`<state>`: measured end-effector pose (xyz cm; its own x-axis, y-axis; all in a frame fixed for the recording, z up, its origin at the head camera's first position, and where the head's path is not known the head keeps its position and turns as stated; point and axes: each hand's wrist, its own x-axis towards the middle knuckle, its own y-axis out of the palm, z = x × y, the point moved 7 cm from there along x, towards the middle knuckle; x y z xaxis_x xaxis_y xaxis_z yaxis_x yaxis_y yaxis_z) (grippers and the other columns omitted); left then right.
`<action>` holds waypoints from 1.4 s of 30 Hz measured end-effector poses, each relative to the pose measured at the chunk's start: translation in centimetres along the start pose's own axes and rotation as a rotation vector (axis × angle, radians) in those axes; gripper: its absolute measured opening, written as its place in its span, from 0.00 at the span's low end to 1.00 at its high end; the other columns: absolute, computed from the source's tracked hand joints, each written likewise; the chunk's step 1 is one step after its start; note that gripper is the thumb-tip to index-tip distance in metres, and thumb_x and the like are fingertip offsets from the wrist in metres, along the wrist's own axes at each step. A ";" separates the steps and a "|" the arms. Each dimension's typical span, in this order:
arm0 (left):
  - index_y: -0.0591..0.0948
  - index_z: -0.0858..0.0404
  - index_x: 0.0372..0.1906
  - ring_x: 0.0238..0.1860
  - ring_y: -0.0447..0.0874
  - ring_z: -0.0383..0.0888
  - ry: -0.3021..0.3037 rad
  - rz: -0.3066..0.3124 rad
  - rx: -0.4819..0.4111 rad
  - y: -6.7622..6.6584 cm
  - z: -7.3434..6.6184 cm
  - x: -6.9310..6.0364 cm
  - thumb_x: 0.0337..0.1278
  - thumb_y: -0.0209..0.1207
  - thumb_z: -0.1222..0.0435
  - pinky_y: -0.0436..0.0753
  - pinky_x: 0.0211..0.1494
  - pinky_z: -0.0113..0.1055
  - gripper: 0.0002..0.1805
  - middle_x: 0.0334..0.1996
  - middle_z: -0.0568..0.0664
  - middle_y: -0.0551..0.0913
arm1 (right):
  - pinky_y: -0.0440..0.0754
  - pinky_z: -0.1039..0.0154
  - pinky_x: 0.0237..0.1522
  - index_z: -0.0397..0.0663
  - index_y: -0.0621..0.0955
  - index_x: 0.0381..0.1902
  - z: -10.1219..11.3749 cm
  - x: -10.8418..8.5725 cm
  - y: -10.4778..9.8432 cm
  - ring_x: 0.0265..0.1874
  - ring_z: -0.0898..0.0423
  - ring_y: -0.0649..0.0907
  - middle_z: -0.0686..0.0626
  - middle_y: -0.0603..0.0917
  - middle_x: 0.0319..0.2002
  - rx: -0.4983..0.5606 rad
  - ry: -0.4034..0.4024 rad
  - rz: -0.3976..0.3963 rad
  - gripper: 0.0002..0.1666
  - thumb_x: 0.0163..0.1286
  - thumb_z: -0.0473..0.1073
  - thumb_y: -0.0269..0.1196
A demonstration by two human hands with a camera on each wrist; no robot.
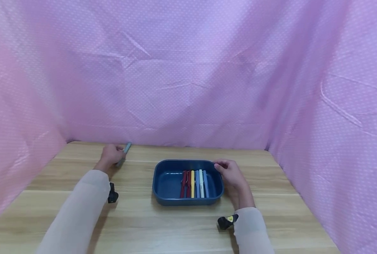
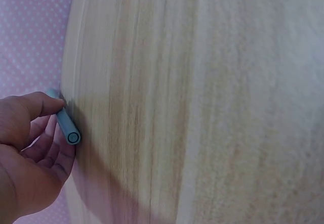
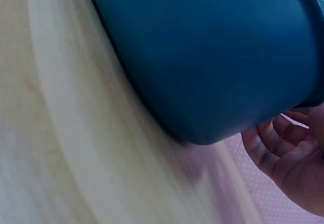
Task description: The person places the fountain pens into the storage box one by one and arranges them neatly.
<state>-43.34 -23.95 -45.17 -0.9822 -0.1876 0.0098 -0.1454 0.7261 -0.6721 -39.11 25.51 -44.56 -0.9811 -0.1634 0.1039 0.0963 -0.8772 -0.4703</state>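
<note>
Near the table's far left edge, my left hand (image 1: pixel 111 154) pinches a teal pen (image 1: pixel 126 148) between thumb and fingers. In the left wrist view the round end of this pen (image 2: pixel 74 137) points toward the camera. A deep, dark blue rectangular tray (image 1: pixel 167 202) stands mid-table. My right hand (image 1: pixel 230 171) grips its far right corner, thumb at the rim and the other fingers outside, partly hidden. Inside the tray's right half several pens lie side by side: dark red pens (image 1: pixel 183 184), a yellow pen (image 1: pixel 193 184), blue pens (image 1: pixel 197 184) and a pale green pen (image 1: pixel 201 183).
The wooden table (image 1: pixel 137 225) carries the tray. Pink dotted cloth (image 1: pixel 188 88) hangs behind the table and along both sides, close to its far edge. A small black camera (image 1: pixel 113 193) sits on the left wrist, another camera (image 1: pixel 226 222) on the right.
</note>
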 end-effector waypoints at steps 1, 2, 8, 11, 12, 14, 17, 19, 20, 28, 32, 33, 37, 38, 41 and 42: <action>0.76 0.78 0.60 0.48 0.77 0.57 0.006 0.000 0.004 0.0 -0.1 0.0 0.60 0.57 0.69 0.81 0.38 0.34 0.25 0.55 0.71 0.77 | 0.80 0.56 0.57 0.43 0.85 0.57 0.0 0.0 0.0 0.51 0.49 0.80 0.44 0.86 0.52 -0.001 0.000 -0.004 0.15 0.80 0.40 0.57; 0.76 0.78 0.61 0.49 0.77 0.57 0.002 0.001 0.001 0.0 -0.1 0.0 0.60 0.57 0.69 0.81 0.39 0.34 0.25 0.56 0.71 0.77 | 0.80 0.57 0.56 0.43 0.85 0.57 0.0 0.0 0.0 0.51 0.50 0.80 0.45 0.86 0.52 -0.001 0.003 -0.006 0.15 0.80 0.40 0.57; 0.77 0.79 0.61 0.51 0.77 0.58 0.010 -0.001 0.011 -0.3 -0.3 -0.2 0.59 0.57 0.70 0.81 0.43 0.36 0.25 0.57 0.72 0.78 | 0.81 0.59 0.55 0.44 0.84 0.58 0.0 0.0 0.0 0.52 0.50 0.80 0.44 0.86 0.53 -0.004 0.002 0.005 0.16 0.80 0.41 0.57; 0.79 0.78 0.58 0.50 0.78 0.58 0.039 -0.004 0.007 -0.3 -0.6 -0.2 0.61 0.57 0.69 0.81 0.42 0.34 0.23 0.55 0.71 0.80 | 0.81 0.56 0.56 0.44 0.84 0.58 0.1 -0.1 0.0 0.52 0.49 0.80 0.44 0.86 0.53 0.004 -0.001 0.009 0.15 0.80 0.41 0.57; 0.80 0.78 0.58 0.50 0.79 0.58 0.045 -0.002 0.005 -0.4 -0.7 -0.2 0.62 0.57 0.69 0.81 0.41 0.33 0.22 0.54 0.71 0.80 | 0.81 0.56 0.57 0.44 0.84 0.58 0.1 0.0 0.0 0.52 0.49 0.80 0.44 0.86 0.53 0.005 -0.002 0.008 0.15 0.80 0.40 0.57; 0.81 0.77 0.57 0.49 0.79 0.57 0.052 0.004 0.004 -0.3 -0.8 -0.1 0.64 0.58 0.68 0.80 0.40 0.31 0.21 0.52 0.70 0.82 | 0.81 0.54 0.57 0.44 0.84 0.58 0.1 0.0 -0.1 0.52 0.49 0.81 0.44 0.86 0.53 0.007 -0.006 0.008 0.15 0.80 0.40 0.57; 0.81 0.76 0.57 0.45 0.80 0.53 0.039 0.017 0.000 -0.4 -0.7 0.0 0.64 0.58 0.67 0.80 0.37 0.29 0.21 0.51 0.69 0.82 | 0.82 0.54 0.57 0.44 0.85 0.57 0.0 0.1 -0.2 0.52 0.49 0.81 0.45 0.86 0.52 0.011 -0.007 0.003 0.14 0.80 0.40 0.58; 0.80 0.76 0.58 0.41 0.81 0.50 0.012 0.040 -0.026 -0.3 -0.6 0.0 0.64 0.59 0.67 0.81 0.35 0.29 0.21 0.50 0.68 0.82 | 0.82 0.54 0.57 0.44 0.85 0.57 -0.1 0.2 -0.2 0.52 0.49 0.81 0.45 0.86 0.52 0.007 -0.009 0.006 0.15 0.80 0.40 0.57; 0.80 0.76 0.58 0.39 0.81 0.48 -0.002 0.053 -0.040 -0.2 -0.5 0.1 0.64 0.59 0.67 0.81 0.34 0.29 0.22 0.49 0.67 0.82 | 0.82 0.54 0.57 0.44 0.85 0.57 -0.1 0.2 -0.2 0.52 0.50 0.81 0.45 0.86 0.52 0.002 -0.012 0.009 0.15 0.80 0.39 0.57; 0.78 0.75 0.62 0.34 0.81 0.42 -0.056 0.152 -0.127 0.4 -0.2 0.6 0.67 0.59 0.67 0.84 0.36 0.31 0.22 0.45 0.61 0.82 | 0.81 0.52 0.59 0.43 0.85 0.57 -0.2 0.4 -0.3 0.52 0.49 0.81 0.44 0.86 0.52 0.003 -0.017 0.002 0.15 0.79 0.39 0.58; 0.75 0.75 0.65 0.36 0.79 0.44 -0.064 0.201 -0.169 0.5 -0.2 0.4 0.69 0.58 0.69 0.83 0.37 0.32 0.23 0.46 0.61 0.81 | 0.81 0.53 0.58 0.43 0.85 0.57 -0.2 0.4 -0.3 0.51 0.49 0.81 0.44 0.86 0.52 -0.002 -0.015 0.000 0.15 0.79 0.39 0.58; 0.75 0.75 0.65 0.35 0.79 0.43 -0.066 0.213 -0.186 0.6 -0.1 0.4 0.69 0.58 0.69 0.82 0.36 0.32 0.23 0.44 0.59 0.81 | 0.81 0.53 0.58 0.43 0.85 0.57 -0.2 0.4 -0.3 0.51 0.49 0.81 0.45 0.86 0.52 0.000 -0.015 0.000 0.14 0.79 0.39 0.58; 0.72 0.78 0.66 0.28 0.74 0.40 -0.059 0.232 -0.260 0.7 -0.2 0.0 0.69 0.58 0.71 0.77 0.30 0.30 0.25 0.33 0.51 0.79 | 0.81 0.55 0.56 0.43 0.85 0.57 0.0 0.1 -0.2 0.50 0.50 0.81 0.45 0.86 0.52 -0.001 -0.013 0.002 0.15 0.80 0.40 0.58; 0.72 0.78 0.67 0.26 0.72 0.39 -0.057 0.234 -0.284 0.7 -0.2 -0.1 0.68 0.58 0.71 0.76 0.28 0.29 0.25 0.31 0.49 0.77 | 0.81 0.56 0.56 0.43 0.85 0.57 0.0 0.1 -0.2 0.50 0.50 0.81 0.45 0.86 0.52 -0.001 -0.011 0.003 0.15 0.80 0.40 0.58; 0.69 0.80 0.68 0.26 0.73 0.37 -0.044 0.247 -0.360 0.8 -0.2 -0.3 0.68 0.58 0.72 0.76 0.28 0.28 0.27 0.29 0.45 0.77 | 0.80 0.58 0.54 0.43 0.85 0.57 0.0 0.0 -0.1 0.49 0.50 0.80 0.45 0.86 0.51 0.001 -0.003 0.001 0.14 0.80 0.40 0.58; 0.69 0.79 0.68 0.28 0.74 0.37 -0.047 0.245 -0.373 0.8 -0.1 -0.3 0.68 0.58 0.71 0.78 0.30 0.29 0.28 0.30 0.45 0.78 | 0.80 0.59 0.53 0.43 0.85 0.57 0.0 0.0 0.0 0.49 0.50 0.80 0.45 0.86 0.51 0.000 0.000 0.002 0.15 0.80 0.40 0.58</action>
<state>-43.21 -23.30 -45.61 -0.9877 -0.0042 -0.1562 0.0493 0.9402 -0.3369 -39.13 25.56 -44.56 -0.9809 -0.1649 0.1032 0.0980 -0.8771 -0.4701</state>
